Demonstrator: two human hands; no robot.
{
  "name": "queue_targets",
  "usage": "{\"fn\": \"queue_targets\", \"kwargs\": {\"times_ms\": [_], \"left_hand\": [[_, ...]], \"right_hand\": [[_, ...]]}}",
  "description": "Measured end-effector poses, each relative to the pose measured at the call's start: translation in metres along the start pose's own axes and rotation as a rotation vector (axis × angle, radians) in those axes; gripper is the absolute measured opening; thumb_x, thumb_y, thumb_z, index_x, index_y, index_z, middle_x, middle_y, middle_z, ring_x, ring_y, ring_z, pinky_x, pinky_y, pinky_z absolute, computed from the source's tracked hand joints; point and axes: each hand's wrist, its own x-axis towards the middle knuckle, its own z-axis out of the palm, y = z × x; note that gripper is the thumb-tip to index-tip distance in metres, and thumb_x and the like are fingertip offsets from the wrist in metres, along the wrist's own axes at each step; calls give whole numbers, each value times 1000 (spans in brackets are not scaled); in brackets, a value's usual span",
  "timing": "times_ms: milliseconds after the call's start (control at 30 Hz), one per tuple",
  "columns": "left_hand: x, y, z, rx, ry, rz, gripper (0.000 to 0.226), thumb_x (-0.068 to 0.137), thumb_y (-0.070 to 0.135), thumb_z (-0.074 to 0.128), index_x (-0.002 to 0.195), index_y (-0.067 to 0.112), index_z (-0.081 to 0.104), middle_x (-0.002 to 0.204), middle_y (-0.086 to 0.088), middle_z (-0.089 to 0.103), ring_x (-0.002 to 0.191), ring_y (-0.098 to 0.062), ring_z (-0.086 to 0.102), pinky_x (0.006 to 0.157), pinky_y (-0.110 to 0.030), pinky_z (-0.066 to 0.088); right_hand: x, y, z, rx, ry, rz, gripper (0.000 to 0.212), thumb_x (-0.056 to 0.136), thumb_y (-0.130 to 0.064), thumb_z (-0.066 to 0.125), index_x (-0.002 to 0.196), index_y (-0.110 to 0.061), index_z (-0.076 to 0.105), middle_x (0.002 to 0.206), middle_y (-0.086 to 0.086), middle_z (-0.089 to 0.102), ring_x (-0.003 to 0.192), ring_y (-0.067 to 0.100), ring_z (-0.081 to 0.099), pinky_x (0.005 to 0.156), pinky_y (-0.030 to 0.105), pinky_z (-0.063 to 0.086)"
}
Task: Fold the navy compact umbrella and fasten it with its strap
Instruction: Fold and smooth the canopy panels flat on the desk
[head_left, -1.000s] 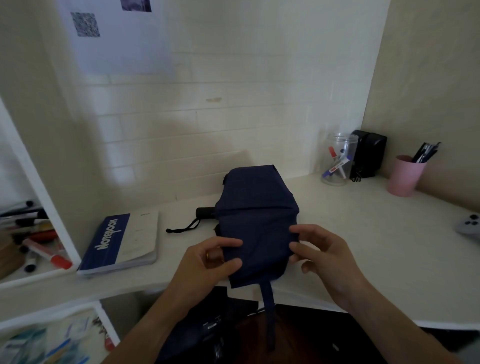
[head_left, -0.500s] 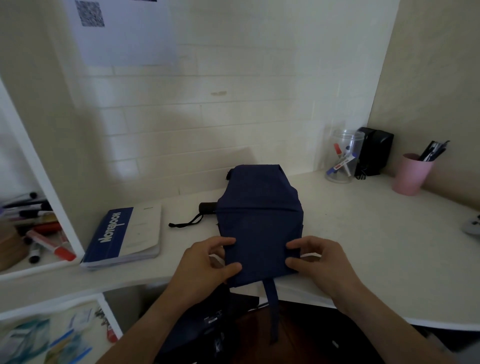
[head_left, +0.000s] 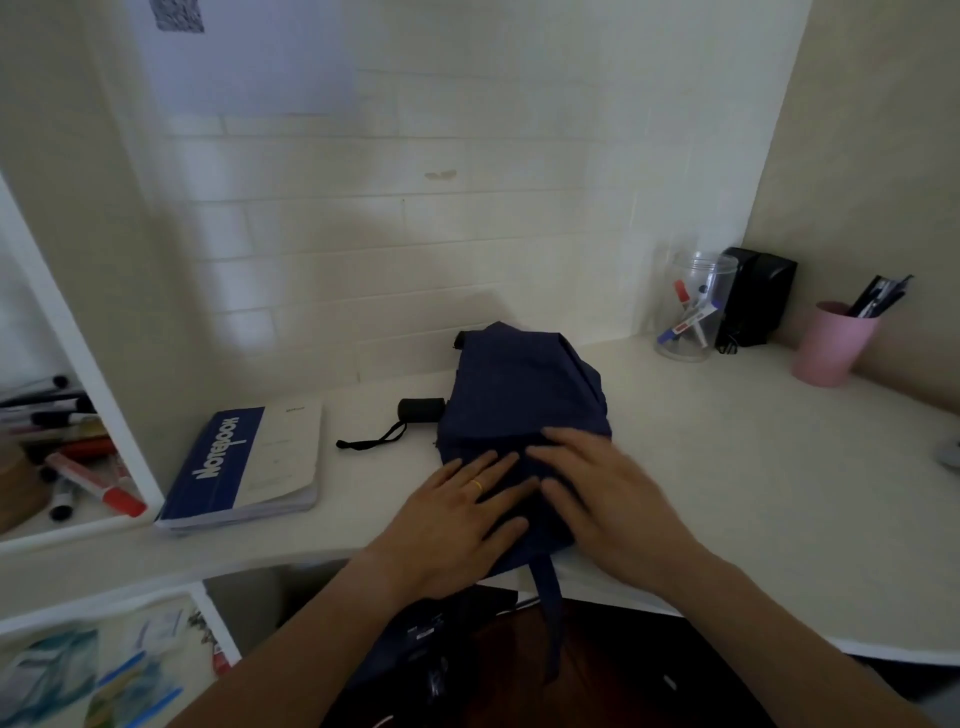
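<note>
The navy umbrella (head_left: 524, 384) lies collapsed on the white desk (head_left: 727, 467), its canopy loosely folded into a flat bundle. Its black handle (head_left: 421, 410) sticks out to the left with a black wrist cord (head_left: 369, 440). The navy strap (head_left: 548, 597) hangs down over the desk's front edge. My left hand (head_left: 457, 525) lies flat on the near left part of the canopy, fingers spread. My right hand (head_left: 602, 493) presses flat on the near right part, slightly blurred. Neither hand grips anything.
A blue and white notebook (head_left: 249, 462) lies left of the umbrella. A clear jar of markers (head_left: 693, 312), a black box (head_left: 756, 296) and a pink pen cup (head_left: 831, 343) stand at the back right. Left shelf holds markers (head_left: 78, 467). A dark bag (head_left: 431, 660) sits below the desk edge.
Both hands let go of the canopy's near edge and moved forward, flattening palms down on the fabric. The canopy bundle now lies lower and flatter on the desk.
</note>
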Motion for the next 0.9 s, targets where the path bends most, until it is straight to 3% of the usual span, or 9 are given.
{"fn": "queue_targets", "kwargs": {"times_ms": [67,133,400,500,567,600,733,833,900], "left_hand": [[0,-3,-1,-9,-33,-16,58,103,64,12,159,50,4,172,11,-2,158,-10,-5,129,-41,3],[-3,-9,-3,-31,-78,-46,58,101,71,14,154,59,-3,171,12,-8,157,-9,-10,128,-37,-3],[-27,-23,-16,-13,-140,-97,87,87,89,12,161,44,-3,170,13,-11,157,-5,-9,129,-37,0],[-18,-19,-31,-284,182,-237,84,89,85,14,144,35,52,150,10,53,135,-9,48,114,-33,38],[2,-27,-38,-472,556,-403,61,92,72,41,121,24,66,118,6,68,111,-13,60,98,-39,51],[15,-33,-43,-569,624,-492,52,92,62,55,123,21,64,117,4,67,113,-17,61,98,-41,51],[64,-37,-73,-1157,312,-646,61,89,36,77,140,14,53,135,-1,62,117,-18,61,98,-33,52],[83,-35,-83,-1332,230,-612,17,88,21,79,104,20,73,111,-6,78,87,-12,75,71,-22,57],[89,-39,-82,-1354,266,-606,18,86,15,80,103,17,78,104,-6,81,84,-15,78,67,-23,59]], "right_hand": [[3,11,17,-66,-321,-30,58,104,-50,28,159,-33,18,169,-8,3,155,12,1,127,33,9],[2,26,24,-101,-495,18,66,101,-60,19,158,-36,-2,166,-15,-15,152,4,-16,127,36,1],[-8,41,7,-161,-524,9,86,81,-85,7,156,-45,-8,164,-20,-18,150,-2,-17,125,27,-5],[-9,38,4,-105,-479,11,81,88,-80,18,157,-42,-1,165,-19,-12,150,-3,-13,123,23,-6],[-11,36,0,-54,-428,15,78,91,-76,27,158,-40,10,166,-20,-4,151,-4,-7,122,20,-2],[-12,35,-2,-33,-393,20,77,91,-76,30,158,-39,17,165,-21,1,151,-4,-3,122,19,1],[-14,27,-14,0,-235,16,68,89,-76,36,145,-40,46,157,-27,30,147,-4,20,121,22,20],[-4,23,-24,55,48,38,52,88,-70,44,119,-37,69,128,-22,62,121,-1,53,104,24,45],[13,25,-32,162,247,129,33,87,-58,58,104,-34,73,106,-22,68,100,-3,60,87,19,50]]}}
